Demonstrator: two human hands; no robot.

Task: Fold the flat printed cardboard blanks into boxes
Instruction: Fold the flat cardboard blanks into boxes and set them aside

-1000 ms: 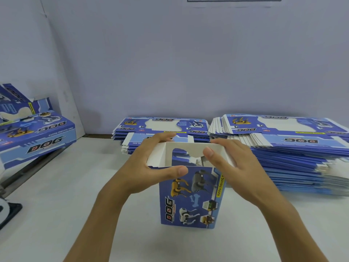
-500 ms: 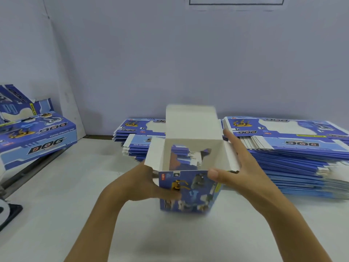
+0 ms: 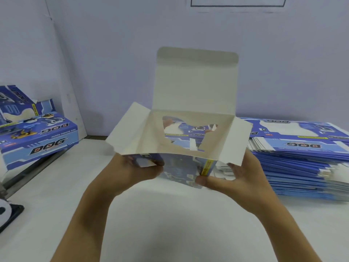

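Here the box (image 3: 186,168), thin printed cardboard that is blue outside and plain white inside, sits lifted above the white table (image 3: 170,224) between both hands. The left hand (image 3: 130,172) grips its left lower corner, thumb across the blue front; the right hand (image 3: 239,178) pinches the right corner beside a yellow strip. The tall lid flap (image 3: 194,82) with rounded corners stands upright, and two side flaps splay outward. The box holds nothing; an irregular window is cut in its far wall. Right of the right hand lies a stack of flat blanks (image 3: 302,163); left of the left hand rest finished boxes (image 3: 37,137).
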